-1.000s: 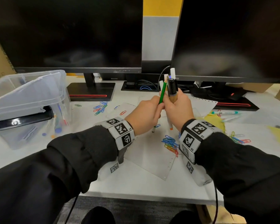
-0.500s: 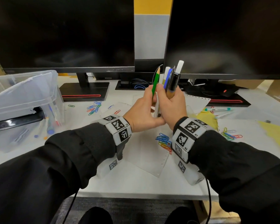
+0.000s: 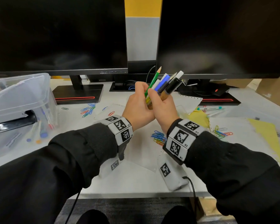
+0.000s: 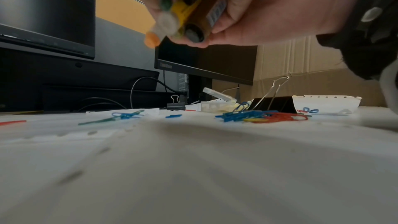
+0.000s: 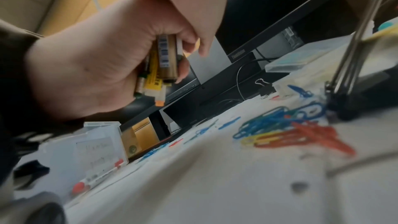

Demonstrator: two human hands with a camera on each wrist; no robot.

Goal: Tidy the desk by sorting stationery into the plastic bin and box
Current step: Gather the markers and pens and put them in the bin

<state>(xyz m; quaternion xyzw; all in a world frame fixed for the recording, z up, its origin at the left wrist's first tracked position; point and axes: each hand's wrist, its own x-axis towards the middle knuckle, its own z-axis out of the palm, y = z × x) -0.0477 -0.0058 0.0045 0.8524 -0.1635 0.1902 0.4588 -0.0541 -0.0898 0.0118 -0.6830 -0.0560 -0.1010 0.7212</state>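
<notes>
Both hands meet above the middle of the desk around one bundle of pens [image 3: 162, 83], which leans to the right. A green pencil [image 3: 153, 81] sticks out highest, beside white, blue and black pens and a gold marker. My left hand [image 3: 138, 105] grips the bundle from the left and my right hand [image 3: 166, 109] wraps it from the right. The bundle's lower ends [image 4: 185, 18] hang clear of the desk. The clear plastic bin [image 3: 14, 97] stands at far left with pens inside. A small clear box [image 4: 215, 105], lid up, sits behind the hands.
Coloured paper clips [image 3: 158, 138] lie under my wrists, with more piles at left [image 3: 87, 109] and right [image 3: 221, 132]. A black binder clip [image 4: 273, 106] stands by them. A teal marker [image 3: 210, 108] and loose papers lie at right. Two monitors [image 3: 58, 34] close off the back.
The bundle has risen off the desk and now leans right. More pens show in it than a second ago, and both hands have closed tighter round it.
</notes>
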